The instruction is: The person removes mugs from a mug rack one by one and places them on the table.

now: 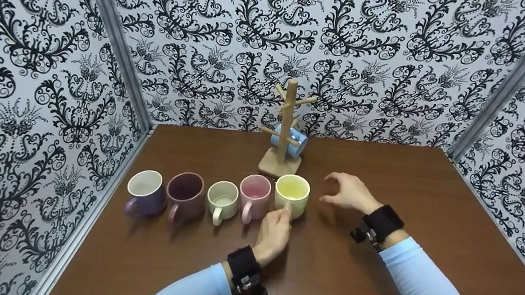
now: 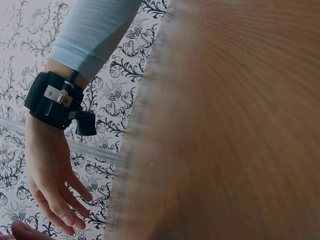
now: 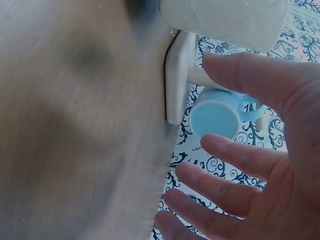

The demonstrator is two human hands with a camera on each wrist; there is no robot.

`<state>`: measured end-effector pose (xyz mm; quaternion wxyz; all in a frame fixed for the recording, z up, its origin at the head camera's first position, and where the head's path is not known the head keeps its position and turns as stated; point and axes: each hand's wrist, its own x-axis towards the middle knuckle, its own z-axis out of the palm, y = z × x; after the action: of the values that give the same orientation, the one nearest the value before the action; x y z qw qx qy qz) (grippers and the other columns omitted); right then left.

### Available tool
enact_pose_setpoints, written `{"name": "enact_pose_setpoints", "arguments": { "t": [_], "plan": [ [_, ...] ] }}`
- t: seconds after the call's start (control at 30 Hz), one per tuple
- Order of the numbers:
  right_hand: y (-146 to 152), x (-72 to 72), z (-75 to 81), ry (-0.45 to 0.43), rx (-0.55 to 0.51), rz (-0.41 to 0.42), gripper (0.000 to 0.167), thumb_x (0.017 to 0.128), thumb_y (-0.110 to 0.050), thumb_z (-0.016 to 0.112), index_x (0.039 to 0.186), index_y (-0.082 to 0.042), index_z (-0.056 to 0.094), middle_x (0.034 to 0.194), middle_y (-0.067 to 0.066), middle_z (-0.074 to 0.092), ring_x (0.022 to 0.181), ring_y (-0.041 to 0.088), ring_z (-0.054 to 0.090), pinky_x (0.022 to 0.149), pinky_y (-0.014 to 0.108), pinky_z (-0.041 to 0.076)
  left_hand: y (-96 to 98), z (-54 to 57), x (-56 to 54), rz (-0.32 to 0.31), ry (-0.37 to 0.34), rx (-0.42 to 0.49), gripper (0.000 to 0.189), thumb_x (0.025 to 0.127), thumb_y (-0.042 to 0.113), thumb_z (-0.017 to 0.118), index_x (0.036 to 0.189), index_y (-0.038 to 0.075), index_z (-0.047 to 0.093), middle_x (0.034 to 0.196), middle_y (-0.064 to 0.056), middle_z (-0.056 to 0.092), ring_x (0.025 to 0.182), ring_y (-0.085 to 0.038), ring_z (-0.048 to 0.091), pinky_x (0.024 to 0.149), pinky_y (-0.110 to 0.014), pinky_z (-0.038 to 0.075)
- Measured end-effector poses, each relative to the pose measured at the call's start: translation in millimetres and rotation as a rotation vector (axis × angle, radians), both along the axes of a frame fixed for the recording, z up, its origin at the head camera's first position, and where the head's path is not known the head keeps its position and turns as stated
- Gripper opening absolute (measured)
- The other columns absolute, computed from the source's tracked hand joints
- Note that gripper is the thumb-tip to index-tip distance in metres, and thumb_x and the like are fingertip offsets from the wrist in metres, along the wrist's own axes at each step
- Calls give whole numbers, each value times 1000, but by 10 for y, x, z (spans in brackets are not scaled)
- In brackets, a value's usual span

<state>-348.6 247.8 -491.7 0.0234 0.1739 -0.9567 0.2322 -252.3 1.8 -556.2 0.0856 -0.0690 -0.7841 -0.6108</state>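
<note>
My left hand grips the handle side of a pale yellow mug, which stands upright on the table; the fingers cover the handle. Only a fingertip of that hand shows at the lower left corner of the left wrist view. To the mug's right, my right hand hovers with thumb and fingers spread apart, holding nothing. Behind the yellow mug stands a wooden mug tree. On one of its lower pegs hangs a light blue mug, also seen beyond my right fingers in the right wrist view.
Left of the yellow mug, a row of upright mugs runs across the brown table: pink, small pale green, mauve and purple. Their handles face the near side. Patterned walls enclose the table's back and sides.
</note>
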Motion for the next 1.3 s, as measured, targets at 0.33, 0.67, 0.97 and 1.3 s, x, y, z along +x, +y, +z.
{"name": "enact_pose_setpoints", "arguments": {
  "t": [0.33,0.67,0.97,1.3],
  "plan": [
    [-20,8,-33,-11,-15,15,65,89,-33,91,139,3,71,137,29,76,129,50,71,110,66,57,-8,84,46,27,-113,-46,55,118,36,49,64,23,45,62,10,47,61,-8,44,64,-25,34],
    [-47,46,-58,-18,-9,1,65,88,-33,92,138,1,71,136,28,76,128,50,72,110,66,57,-45,-200,-78,-45,-185,65,52,117,40,53,68,22,53,60,10,51,49,-9,53,53,-28,44],
    [-77,50,-68,-18,-18,2,64,88,-32,93,138,1,71,136,28,76,128,49,72,111,65,57,-56,-102,-17,-125,-274,190,47,118,34,52,81,8,65,71,4,59,51,-11,60,53,-27,55],
    [-64,61,-71,-10,-54,24,63,88,-33,91,135,4,71,132,30,77,125,50,73,108,64,58,-170,169,103,-230,-339,145,48,119,28,48,114,-8,78,96,-15,79,56,-12,64,56,-29,59]
  ]
}}
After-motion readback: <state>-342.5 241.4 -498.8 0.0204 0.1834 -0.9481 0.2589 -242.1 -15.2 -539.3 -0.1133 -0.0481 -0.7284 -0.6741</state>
